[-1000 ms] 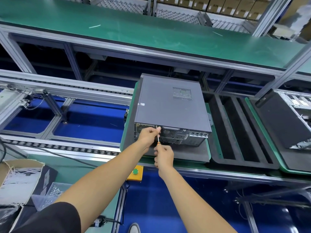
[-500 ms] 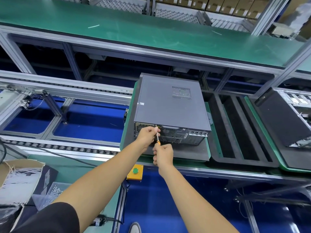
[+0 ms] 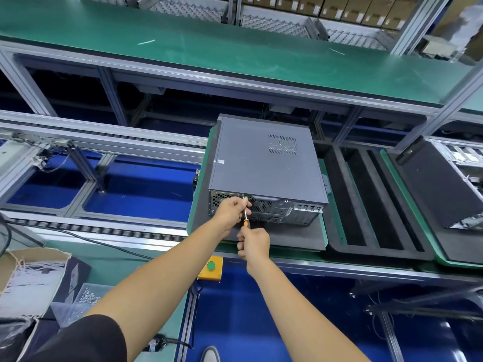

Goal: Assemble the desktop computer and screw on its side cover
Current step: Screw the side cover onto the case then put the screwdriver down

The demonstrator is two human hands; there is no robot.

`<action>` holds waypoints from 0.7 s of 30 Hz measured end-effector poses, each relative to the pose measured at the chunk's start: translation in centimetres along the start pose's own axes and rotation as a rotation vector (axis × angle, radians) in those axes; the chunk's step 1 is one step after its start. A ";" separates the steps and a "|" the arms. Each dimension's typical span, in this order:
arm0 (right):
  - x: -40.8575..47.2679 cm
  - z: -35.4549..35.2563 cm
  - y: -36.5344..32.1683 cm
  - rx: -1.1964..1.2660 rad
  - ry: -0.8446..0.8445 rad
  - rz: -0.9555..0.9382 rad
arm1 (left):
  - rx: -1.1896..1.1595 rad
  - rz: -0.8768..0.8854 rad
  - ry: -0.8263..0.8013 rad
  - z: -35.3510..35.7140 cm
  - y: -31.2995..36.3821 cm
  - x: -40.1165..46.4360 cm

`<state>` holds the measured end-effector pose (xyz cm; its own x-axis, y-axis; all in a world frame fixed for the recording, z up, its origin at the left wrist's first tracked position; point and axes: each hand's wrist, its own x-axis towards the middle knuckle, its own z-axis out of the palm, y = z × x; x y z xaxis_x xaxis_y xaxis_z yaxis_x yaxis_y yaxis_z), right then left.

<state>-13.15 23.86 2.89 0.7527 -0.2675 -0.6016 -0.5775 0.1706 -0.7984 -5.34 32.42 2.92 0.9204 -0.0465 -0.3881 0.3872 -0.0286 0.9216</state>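
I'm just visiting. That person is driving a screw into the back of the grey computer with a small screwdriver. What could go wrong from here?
1. The screwdriver is thin and meets the screw at a slant, so its tip could slip out and scratch the computer rear panel.
2. The left hand steadies the shaft right by the tip; a slip might jab its fingers.
3. The right hand grips only the handle end, so the screw might go in crooked.

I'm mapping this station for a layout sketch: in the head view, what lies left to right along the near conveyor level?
Cardboard box → screw tray → yellow button box → closed computer → empty foam tray → open computer.
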 end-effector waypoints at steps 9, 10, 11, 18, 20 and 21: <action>-0.3 0.3 -0.3 0.067 -0.030 0.090 | 0.000 0.013 0.054 0.0 -0.4 -0.2; -0.3 0.3 -0.2 0.043 -0.037 0.059 | 0.009 0.003 0.014 -0.1 -0.5 -0.3; -0.3 0.2 -0.1 0.026 -0.027 0.038 | 0.016 -0.003 -0.012 -0.2 -0.6 -0.4; 0.1 0.1 -0.3 -0.007 -0.012 0.085 | -0.050 -0.040 0.132 0.5 -0.6 0.3; 0.2 0.1 0.2 -0.076 0.013 -0.014 | -0.049 -0.025 0.143 0.6 -0.7 0.3; 0.3 0.1 0.2 -0.084 0.028 -0.035 | -0.031 -0.018 0.151 0.6 -0.7 0.3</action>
<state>-13.02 23.87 2.49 0.7645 -0.2985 -0.5714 -0.5763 0.0808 -0.8133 -5.40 31.83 2.16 0.9102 0.1040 -0.4009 0.4028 0.0029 0.9153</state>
